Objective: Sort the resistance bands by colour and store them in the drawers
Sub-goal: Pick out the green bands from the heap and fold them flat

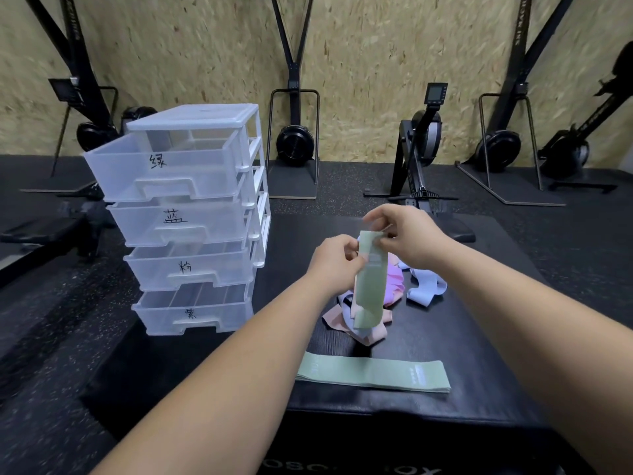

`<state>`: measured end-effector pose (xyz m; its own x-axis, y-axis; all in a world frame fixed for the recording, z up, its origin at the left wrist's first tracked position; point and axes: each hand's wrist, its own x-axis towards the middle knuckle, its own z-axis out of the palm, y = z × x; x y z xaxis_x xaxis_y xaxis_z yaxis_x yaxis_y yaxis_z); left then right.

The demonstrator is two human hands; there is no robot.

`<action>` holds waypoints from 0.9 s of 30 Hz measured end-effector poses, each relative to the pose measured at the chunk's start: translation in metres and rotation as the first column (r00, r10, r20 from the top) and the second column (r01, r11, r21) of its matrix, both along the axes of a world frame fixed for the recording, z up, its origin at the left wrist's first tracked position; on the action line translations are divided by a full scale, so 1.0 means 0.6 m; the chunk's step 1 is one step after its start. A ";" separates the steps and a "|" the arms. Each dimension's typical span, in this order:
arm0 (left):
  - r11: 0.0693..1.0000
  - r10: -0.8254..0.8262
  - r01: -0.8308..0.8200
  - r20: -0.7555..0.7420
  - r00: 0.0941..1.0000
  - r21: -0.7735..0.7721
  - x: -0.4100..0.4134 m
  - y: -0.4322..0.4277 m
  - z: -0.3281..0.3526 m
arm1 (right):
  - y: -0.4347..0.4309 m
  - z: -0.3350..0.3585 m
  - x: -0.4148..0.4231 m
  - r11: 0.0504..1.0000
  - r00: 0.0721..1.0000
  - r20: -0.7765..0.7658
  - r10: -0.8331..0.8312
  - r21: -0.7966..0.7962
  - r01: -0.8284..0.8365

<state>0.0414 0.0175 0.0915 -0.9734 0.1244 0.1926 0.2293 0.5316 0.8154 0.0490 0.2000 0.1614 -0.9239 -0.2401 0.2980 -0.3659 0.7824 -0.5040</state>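
Observation:
A green resistance band [369,286] hangs upright, pinched at its top edge by both my left hand [337,260] and my right hand [402,233]. Beneath it a heap of bands [346,320] in pink, peach and pale blue lies on the black padded box [479,337]. Another green band [373,371] lies flat nearer to me on the box. A clear plastic drawer unit [191,217] stands to the left, its four drawers each marked with a handwritten label. The top drawer [161,169] is pulled out and looks empty.
A loose pale blue band [426,286] lies to the right of the heap. Black exercise machines [416,159] stand along the chipboard wall behind. The floor is black speckled rubber matting [51,354].

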 end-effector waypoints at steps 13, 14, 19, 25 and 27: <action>0.994 -0.105 0.103 0.063 0.992 0.031 0.040 -0.021 -0.040 | -0.003 -0.018 0.038 0.998 0.998 0.012 -0.067 -0.015 0.067; 0.995 -0.102 0.102 0.080 0.992 0.011 0.043 -0.025 -0.042 | 0.001 -0.022 0.041 0.994 0.996 0.020 -0.086 -0.071 0.087; 0.986 -0.138 0.153 0.178 0.974 -0.073 0.053 -0.053 -0.057 | 0.034 -0.042 0.049 0.912 0.974 0.071 -0.213 -0.344 0.225; 0.964 -0.182 0.225 0.267 0.946 -0.139 0.070 -0.087 -0.075 | 0.066 -0.090 0.069 0.791 0.933 0.156 -0.325 -0.496 0.359; 0.963 -0.186 0.232 0.287 0.940 -0.136 0.076 -0.099 -0.082 | 0.077 -0.106 0.079 0.728 0.915 0.211 -0.344 -0.555 0.402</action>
